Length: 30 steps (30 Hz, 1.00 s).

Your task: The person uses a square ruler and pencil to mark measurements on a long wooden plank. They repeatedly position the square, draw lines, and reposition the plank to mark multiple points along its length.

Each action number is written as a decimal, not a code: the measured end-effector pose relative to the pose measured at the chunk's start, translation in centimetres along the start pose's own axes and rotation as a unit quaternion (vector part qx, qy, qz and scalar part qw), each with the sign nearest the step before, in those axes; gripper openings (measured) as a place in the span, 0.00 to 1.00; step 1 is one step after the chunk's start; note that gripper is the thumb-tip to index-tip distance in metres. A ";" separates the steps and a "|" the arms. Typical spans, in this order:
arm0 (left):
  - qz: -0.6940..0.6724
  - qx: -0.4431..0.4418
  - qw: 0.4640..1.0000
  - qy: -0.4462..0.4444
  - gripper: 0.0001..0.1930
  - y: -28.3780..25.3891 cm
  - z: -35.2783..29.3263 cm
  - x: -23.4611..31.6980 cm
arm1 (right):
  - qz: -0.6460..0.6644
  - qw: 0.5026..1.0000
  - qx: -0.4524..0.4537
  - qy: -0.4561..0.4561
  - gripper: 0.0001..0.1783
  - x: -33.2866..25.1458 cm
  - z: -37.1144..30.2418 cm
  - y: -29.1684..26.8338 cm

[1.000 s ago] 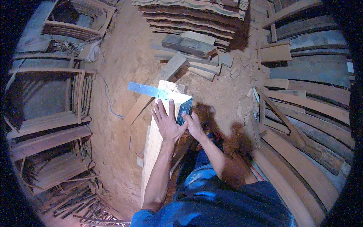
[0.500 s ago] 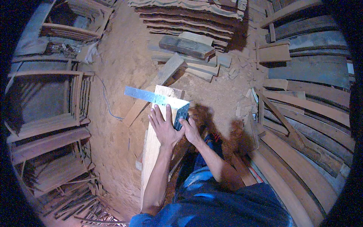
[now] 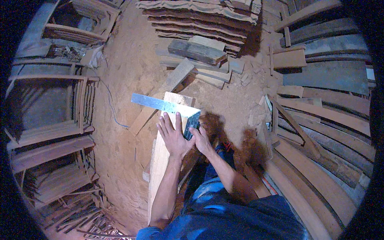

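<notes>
A pale wooden board [image 3: 158, 160] lies lengthwise in front of me, its sawn end pointing away. Across it, close to that end, rests a try square [image 3: 150, 101]; its metal blade juts past the board's left edge. The square's dark handle runs along the right edge of the board. My left hand [image 3: 175, 138] lies flat on the board with fingers spread, the fingertips just below the blade. My right hand [image 3: 203, 140] grips the handle from the right with the thumb on top; its other fingers are partly hidden.
Beyond the board lie a loose plank [image 3: 180, 74], a pile of timber offcuts [image 3: 198, 51] and a stack of wavy-edged sheets [image 3: 200, 18]. Long planks [image 3: 308, 180] line the right side. Wooden frames [image 3: 48, 134] stand on the left, with a thin cable [image 3: 112, 106] on the dusty floor.
Both hands and the try square stay in place on the board. Only a very slight shift of the whole view shows.
</notes>
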<state>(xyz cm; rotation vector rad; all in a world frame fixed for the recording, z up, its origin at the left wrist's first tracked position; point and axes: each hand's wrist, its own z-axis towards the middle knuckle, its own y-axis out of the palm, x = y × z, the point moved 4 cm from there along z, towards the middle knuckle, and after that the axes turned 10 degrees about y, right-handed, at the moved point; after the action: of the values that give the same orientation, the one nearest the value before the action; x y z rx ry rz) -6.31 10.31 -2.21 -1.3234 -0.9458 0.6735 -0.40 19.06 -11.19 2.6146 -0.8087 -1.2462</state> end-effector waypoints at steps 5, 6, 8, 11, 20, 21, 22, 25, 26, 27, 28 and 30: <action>0.000 0.004 1.000 -0.001 0.51 0.1 -0.1 0.0 | 0.048 0.997 0.029 -0.051 0.18 -0.4 -0.1 0.0; -0.005 -0.002 1.000 -0.003 0.52 0.2 0.0 -0.1 | 0.074 0.992 0.081 -0.061 0.19 -0.7 -0.1 -0.8; -0.011 -0.012 1.000 -0.015 0.52 0.0 -0.1 -0.2 | 0.114 0.978 0.151 -0.083 0.18 -1.7 0.4 -4.0; -0.018 -0.011 1.000 -0.016 0.53 -0.5 0.3 0.0 | 0.064 0.962 0.200 -0.176 0.17 -4.9 1.7 -7.0; -0.044 0.006 0.999 -0.021 0.52 -0.7 0.1 -0.2 | -0.363 0.877 0.026 -0.315 0.14 -19.6 4.0 5.4; -0.041 0.001 0.999 -0.017 0.51 -0.7 0.2 -0.2 | -0.399 0.857 0.014 -0.325 0.14 -19.5 4.4 6.0; -0.042 0.005 0.999 -0.016 0.51 -0.8 0.2 -0.2 | -0.434 0.836 0.004 -0.335 0.14 -19.4 4.5 6.4; -0.046 0.007 0.999 -0.015 0.51 -0.9 0.2 -0.1 | -0.454 0.801 -0.030 -0.389 0.14 -19.7 3.5 5.4; -0.047 0.002 0.999 -0.019 0.51 -0.8 0.1 -0.2 | -0.457 0.782 -0.043 -0.423 0.14 -19.8 2.9 4.7; -0.046 -0.002 0.999 -0.024 0.51 -0.8 0.0 -0.3 | -0.488 0.758 -0.033 -0.432 0.13 -20.2 2.5 3.9; -0.046 0.002 0.999 -0.024 0.51 -0.7 -0.1 -0.5 | -0.518 0.732 -0.022 -0.442 0.13 -20.7 2.0 3.0; -0.044 0.010 0.999 -0.019 0.51 -0.8 -0.2 -0.6 | -0.556 0.699 -0.010 -0.450 0.13 -21.6 1.4 3.0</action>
<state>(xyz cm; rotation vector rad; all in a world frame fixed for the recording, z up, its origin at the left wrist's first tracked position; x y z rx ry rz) -6.53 9.59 -1.54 -1.2472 -1.0205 0.6407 -13.77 27.94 3.60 2.2282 1.0494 -2.8148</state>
